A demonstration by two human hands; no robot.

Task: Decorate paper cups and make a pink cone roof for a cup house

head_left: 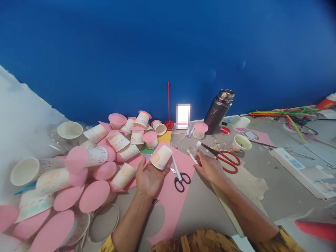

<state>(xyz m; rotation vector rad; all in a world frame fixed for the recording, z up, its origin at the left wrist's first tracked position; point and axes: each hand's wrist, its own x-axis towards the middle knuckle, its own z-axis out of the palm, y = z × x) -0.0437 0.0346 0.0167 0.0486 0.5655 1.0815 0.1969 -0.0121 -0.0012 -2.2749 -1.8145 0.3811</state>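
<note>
Head view: left hand (149, 180) palm up, white paper cup (160, 157) tilted and resting at the fingers, thumb standing apart from it. Right hand (210, 168) palm down, thumb and fingertips pinching the near end of an orange-and-white marker (192, 156); cannot tell if its tip touches the table. Faint colouring on the cup's side.

Step in hand, by judgement: colouring the cup, with the marker being handled. Next move would call for a steady cup and the marker turned to a bare patch.

Between the hands, pink paper (170, 199) with black-handled scissors (175, 183) and a purple-ended marker (176, 168) on it. Right of those, red-handled scissors (218, 155). Left, a heap of cups with pink discs (76, 159). Far side, dark flask (219, 112), leaning in view, before a blue wall (131, 52).
</note>
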